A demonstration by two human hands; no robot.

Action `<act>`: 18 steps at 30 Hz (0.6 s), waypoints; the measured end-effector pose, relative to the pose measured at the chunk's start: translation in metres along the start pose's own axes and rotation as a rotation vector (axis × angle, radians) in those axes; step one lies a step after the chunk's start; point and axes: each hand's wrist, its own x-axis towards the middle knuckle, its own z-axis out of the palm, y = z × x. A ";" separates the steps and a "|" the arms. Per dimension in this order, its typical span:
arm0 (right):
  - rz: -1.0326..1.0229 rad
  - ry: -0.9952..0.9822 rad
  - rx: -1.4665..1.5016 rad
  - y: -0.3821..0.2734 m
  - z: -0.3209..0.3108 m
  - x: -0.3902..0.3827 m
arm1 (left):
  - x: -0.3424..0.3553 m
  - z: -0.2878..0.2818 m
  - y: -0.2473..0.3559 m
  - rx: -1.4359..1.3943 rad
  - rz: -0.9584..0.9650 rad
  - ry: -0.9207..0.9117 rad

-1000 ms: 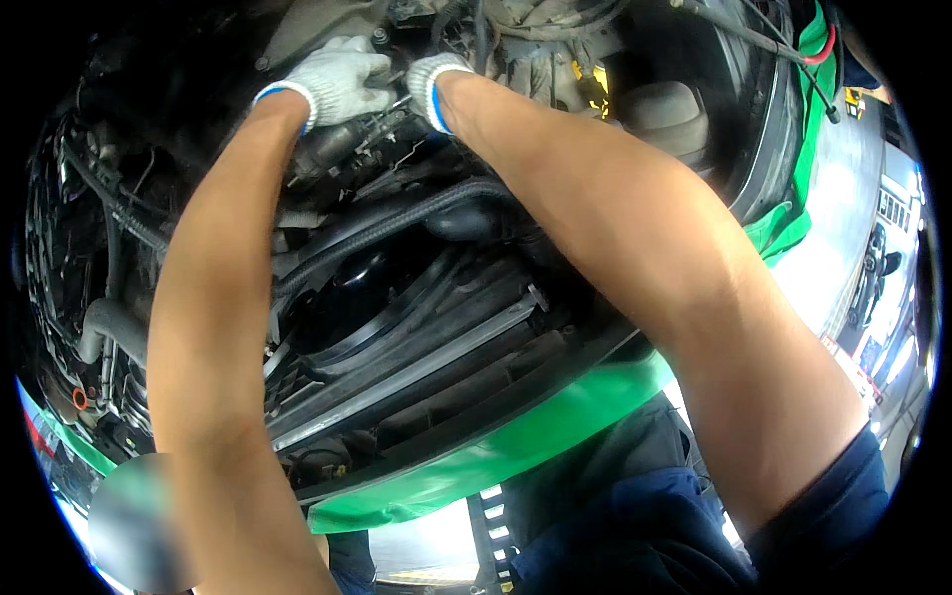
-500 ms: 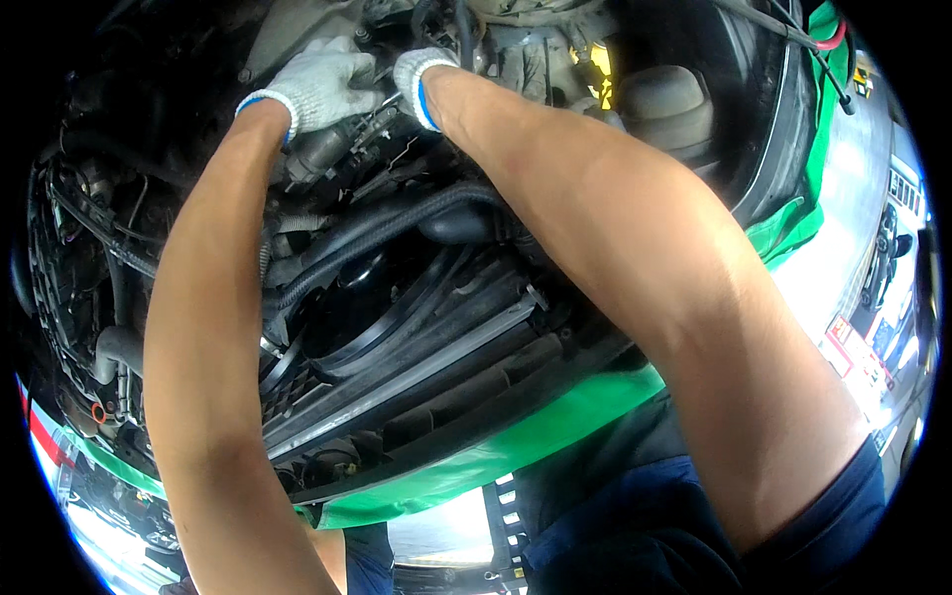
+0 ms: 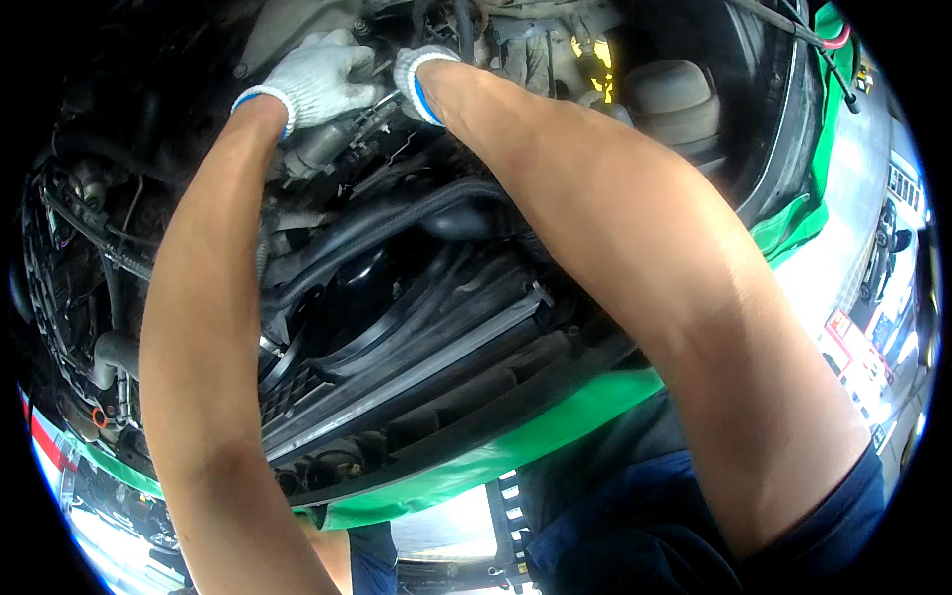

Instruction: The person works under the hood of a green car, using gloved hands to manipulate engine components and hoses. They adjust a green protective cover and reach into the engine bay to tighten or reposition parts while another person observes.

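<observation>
Both my hands wear white knit gloves with blue-edged cuffs and are deep in a car's engine bay. My left hand (image 3: 322, 81) bends its fingers down over engine parts, with the thumb toward the right hand; whatever lies under the fingertips is hidden. Close beside it, my right hand (image 3: 418, 74) reaches down, and its fingers are out of sight beyond the wrist and cuff. Between the two hands a thin metal piece (image 3: 382, 107) shows. A grey cylindrical part (image 3: 322, 149) sits just below the left hand. Dark hoses (image 3: 397, 220) run nearer to me.
A green cover (image 3: 496, 456) drapes the front edge of the car and its right side. The radiator's top bar (image 3: 416, 372) crosses in front of me. A rounded grey cap-like housing (image 3: 674, 102) and a yellow-marked part (image 3: 597, 69) are at the far right.
The view has shifted slightly. Both hands stay at nearly the same spot among the engine parts, with only a small shift of the left hand.
</observation>
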 end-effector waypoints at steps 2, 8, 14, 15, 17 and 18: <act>0.185 -0.020 0.288 -0.012 -0.006 -0.005 | 0.000 -0.001 0.001 0.008 -0.028 -0.041; 0.159 0.046 0.888 0.010 0.010 -0.008 | 0.000 0.007 0.000 -0.037 -0.009 0.046; 0.150 -0.002 1.350 0.014 0.016 -0.007 | -0.001 0.004 -0.001 -0.077 -0.001 0.080; 0.147 -0.013 1.407 0.015 0.016 -0.006 | 0.000 0.003 -0.001 -0.079 0.002 0.074; 0.147 -0.028 1.501 0.017 0.019 -0.006 | 0.000 0.003 0.001 -0.079 -0.002 0.048; 0.150 -0.035 1.547 0.017 0.021 -0.006 | 0.000 0.004 0.002 -0.071 -0.010 0.030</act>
